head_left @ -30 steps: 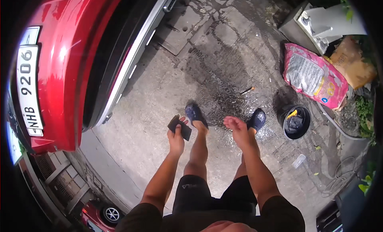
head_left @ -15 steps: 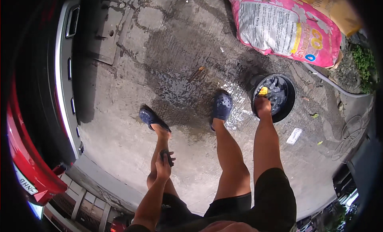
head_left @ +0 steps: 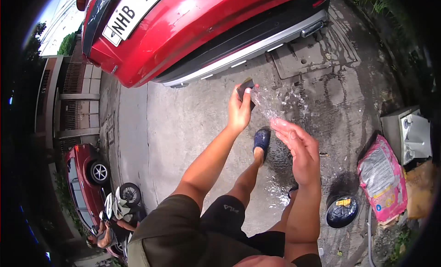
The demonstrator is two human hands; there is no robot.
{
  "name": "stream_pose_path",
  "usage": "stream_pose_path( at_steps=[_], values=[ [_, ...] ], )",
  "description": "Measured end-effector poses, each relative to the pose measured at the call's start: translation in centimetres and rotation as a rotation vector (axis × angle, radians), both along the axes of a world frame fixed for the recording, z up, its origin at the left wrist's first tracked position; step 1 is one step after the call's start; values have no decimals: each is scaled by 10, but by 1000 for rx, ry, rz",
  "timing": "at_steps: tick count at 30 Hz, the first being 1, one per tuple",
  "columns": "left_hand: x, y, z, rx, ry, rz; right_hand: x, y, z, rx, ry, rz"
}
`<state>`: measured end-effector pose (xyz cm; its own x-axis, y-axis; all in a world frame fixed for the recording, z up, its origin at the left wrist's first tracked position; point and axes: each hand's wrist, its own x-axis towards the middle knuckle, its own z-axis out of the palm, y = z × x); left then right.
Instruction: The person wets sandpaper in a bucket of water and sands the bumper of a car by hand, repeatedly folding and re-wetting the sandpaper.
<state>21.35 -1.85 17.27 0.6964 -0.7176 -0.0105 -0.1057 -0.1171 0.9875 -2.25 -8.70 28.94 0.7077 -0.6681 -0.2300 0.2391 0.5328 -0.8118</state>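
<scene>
from mid-view, the near car stands at 12 o'clock, the motorcycle at 8 with a second car just beyond it. the bucket sits at 4, the sack at the bucket's 2. the pad is in the left hand, the right hand at its 4 o'clock.

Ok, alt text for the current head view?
A person's left hand holds a thin black flat pad while clear water splashes between it and the open right hand. At top, a glossy red car; lower right, a round black bucket.
</scene>
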Motion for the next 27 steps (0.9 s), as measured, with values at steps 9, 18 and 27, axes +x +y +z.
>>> stream_pose_path(
  at_steps=[9, 18, 27],
  values=[
    [35, -15, 103, -26, 31, -327, 142, 37, -22, -319, 91, -260],
    [210, -84, 148, 397, -2150, -754, 89, 97, -143, 306, 247, -522],
    [373, 84, 162, 593, -2548, -1039, 100, 134, -162, 642, 408, -755]
  ],
)
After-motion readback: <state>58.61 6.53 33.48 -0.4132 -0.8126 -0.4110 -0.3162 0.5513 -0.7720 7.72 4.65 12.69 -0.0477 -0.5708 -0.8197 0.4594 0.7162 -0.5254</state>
